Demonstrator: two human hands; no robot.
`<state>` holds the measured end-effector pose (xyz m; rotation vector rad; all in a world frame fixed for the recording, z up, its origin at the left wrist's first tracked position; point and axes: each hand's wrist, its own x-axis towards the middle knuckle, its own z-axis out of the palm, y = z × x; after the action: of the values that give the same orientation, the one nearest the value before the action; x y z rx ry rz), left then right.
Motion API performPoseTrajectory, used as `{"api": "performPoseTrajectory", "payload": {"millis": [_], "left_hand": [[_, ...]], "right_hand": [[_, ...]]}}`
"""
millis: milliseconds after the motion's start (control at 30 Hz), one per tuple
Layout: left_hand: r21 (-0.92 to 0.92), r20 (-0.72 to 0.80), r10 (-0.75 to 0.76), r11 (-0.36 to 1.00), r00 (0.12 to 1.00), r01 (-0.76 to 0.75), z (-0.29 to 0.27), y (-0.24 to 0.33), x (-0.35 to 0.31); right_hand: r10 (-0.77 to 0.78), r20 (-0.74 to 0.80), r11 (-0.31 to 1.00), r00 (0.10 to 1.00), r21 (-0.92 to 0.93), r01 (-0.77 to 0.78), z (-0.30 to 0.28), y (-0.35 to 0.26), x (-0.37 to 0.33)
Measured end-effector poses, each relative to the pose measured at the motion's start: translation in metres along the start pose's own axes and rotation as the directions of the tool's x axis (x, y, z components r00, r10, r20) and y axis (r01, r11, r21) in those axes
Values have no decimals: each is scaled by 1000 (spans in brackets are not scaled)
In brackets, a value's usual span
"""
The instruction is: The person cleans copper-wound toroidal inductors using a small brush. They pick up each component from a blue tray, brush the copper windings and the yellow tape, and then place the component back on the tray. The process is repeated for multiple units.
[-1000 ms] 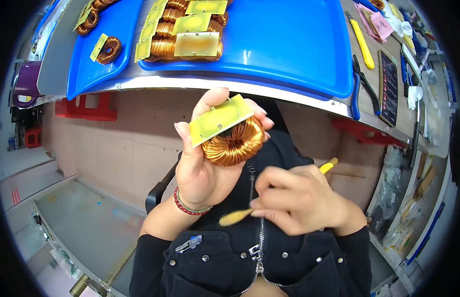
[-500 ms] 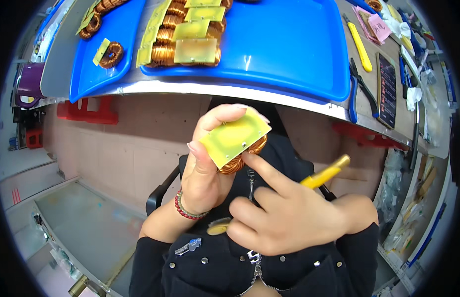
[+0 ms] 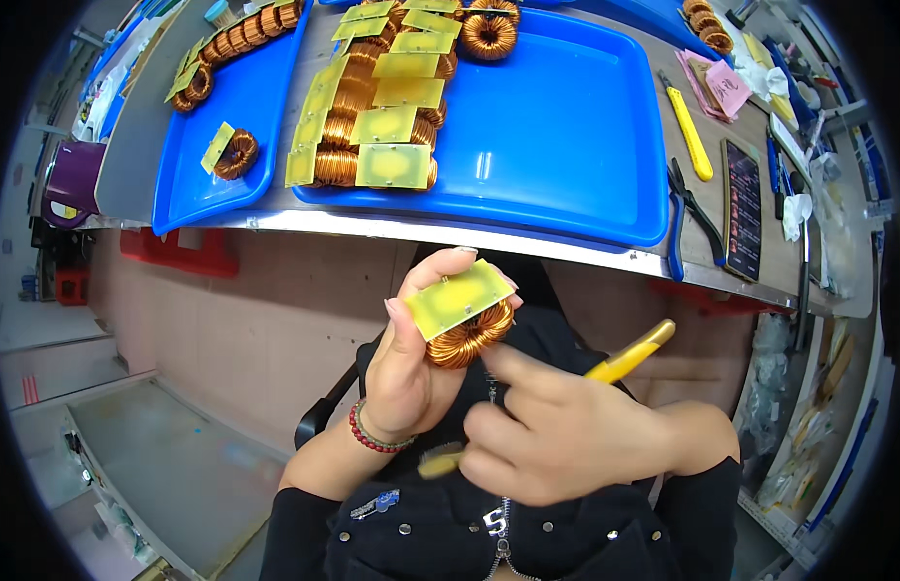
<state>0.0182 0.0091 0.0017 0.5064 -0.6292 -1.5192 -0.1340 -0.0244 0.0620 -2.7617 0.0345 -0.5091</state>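
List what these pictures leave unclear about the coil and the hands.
- Head view: the copper coil is half hidden under its yellow-green board.
- The yellow-handled tool in the right hand: its working end is blurred below the fist.
- Left hand: palm hidden behind its own fingers.

The coil (image 3: 467, 337) is a ring wound tight with bright copper wire, its turns running across the ring. A thin yellow-green board (image 3: 458, 298), roughly rectangular, sits flat against its upper face and is tilted, the right end higher. The pair is held in the air below the tabletop's near edge, not resting on anything. The tool (image 3: 624, 360) has a yellow handle that slants up to the right; its other end shows as a yellowish blur low down, too smeared to make out.
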Motion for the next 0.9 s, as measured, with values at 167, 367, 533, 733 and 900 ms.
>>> {"api": "performPoseTrajectory", "payload": {"millis": [167,367,533,733,900], "left_hand": [[14,-56,-18,1000,998,19,5,3,1],[38,-32,-37,999,999,38,8,3,0],[32,-35,-67,997,997,68,6,-2,-3],[-99,-11,-32,995,999,31,1,-1,-3],[12,-67,-77,997,995,78,10,-1,-4]], "right_hand": [[0,-69,1000,998,-11,-1,1,3,-4],[-2,-56,999,998,-51,-1,4,8,-2],[-18,-18,999,1000,-39,18,3,1,-6],[23,-123,999,992,47,-17,4,0,-14],[19,-147,1000,989,23,-16,7,5,-9]]}}
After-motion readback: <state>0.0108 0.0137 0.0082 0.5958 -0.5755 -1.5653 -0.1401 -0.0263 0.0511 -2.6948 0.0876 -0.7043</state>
